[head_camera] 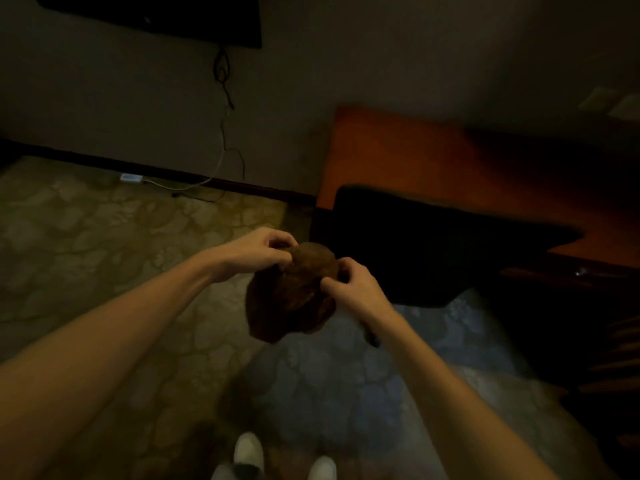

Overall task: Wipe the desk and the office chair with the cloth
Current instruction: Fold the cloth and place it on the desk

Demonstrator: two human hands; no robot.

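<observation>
Shoes: pale, on the patterned floor, well below the fingers and nearest the camera.
Left hand: the fingers are curled together and pinch the top left edge of the cloth.
Right hand: the fingers are curled and pinch the cloth's right side, level with the left fingers and just beside them.
Cloth: brown and bunched. It hangs between both sets of fingertips and sags below them in the air, touching neither piece of furniture.
Handling: it looks light, soft and limp, with no risk of breaking. It will probably droop wherever it is unsupported, so holding it by an edge or corners suits spreading it. Folded into a pad under a flat palm, it should wipe better.
Chair: dark, just beyond the right fingers and off to their right. In this dim light I cannot tell which part of it this is.
Desk: orange top, beyond the chair, well apart from the fingers.
Cables: they trail down the wall, far beyond the left fingers.
Screen: dark, mounted above the cables and farthest off.
</observation>
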